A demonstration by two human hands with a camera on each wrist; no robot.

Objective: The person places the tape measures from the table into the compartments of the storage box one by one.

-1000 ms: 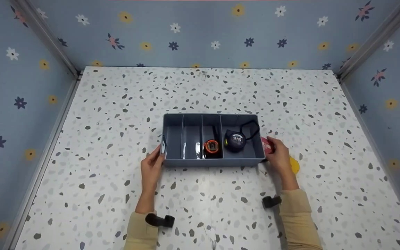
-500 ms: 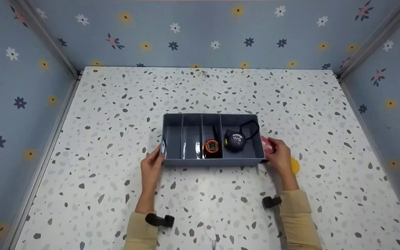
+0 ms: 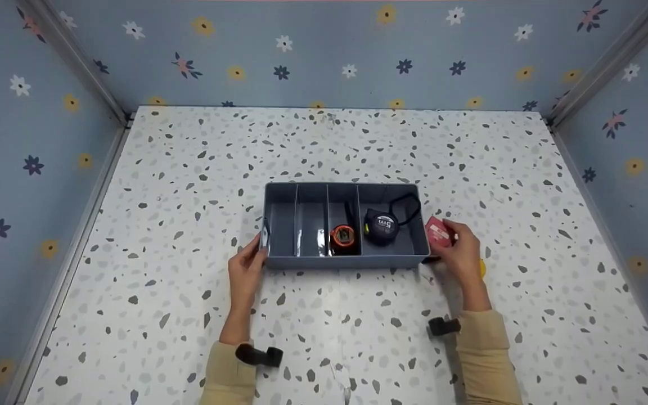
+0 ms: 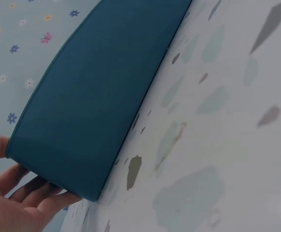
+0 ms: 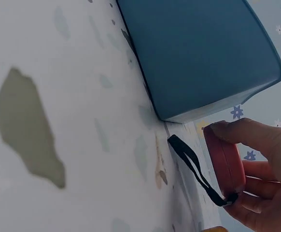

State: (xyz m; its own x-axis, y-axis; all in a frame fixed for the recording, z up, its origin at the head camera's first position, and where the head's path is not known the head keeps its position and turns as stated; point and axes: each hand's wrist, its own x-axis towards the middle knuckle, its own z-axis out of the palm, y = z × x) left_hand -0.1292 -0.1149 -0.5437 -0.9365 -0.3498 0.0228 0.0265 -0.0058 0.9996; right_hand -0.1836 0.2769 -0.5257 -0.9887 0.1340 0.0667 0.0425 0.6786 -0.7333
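Note:
A grey box (image 3: 344,262) with several compartments stands on the table. My left hand (image 3: 246,275) grips its left end; in the left wrist view the thumb is at the top corner and fingers (image 4: 48,197) lie against the end wall. Beside the box's right end, my right hand (image 3: 462,254) pinches a small red rounded case (image 5: 225,162) with a white label and a black wrist strap (image 5: 193,164). An orange-rimmed stopwatch (image 3: 343,236) lies in the third compartment from the left. The rightmost one holds a dark tape measure (image 3: 381,228) with a looped black strap.
Partly hidden behind my right wrist is a yellow thing (image 3: 482,268) on the speckled table (image 3: 324,146). Blue flowered panels (image 3: 324,50) border the table at the back and both sides.
My right hand has moved slightly right, drawing the red case away from the box's end, so more of its label shows. My left hand and the box have stayed put.

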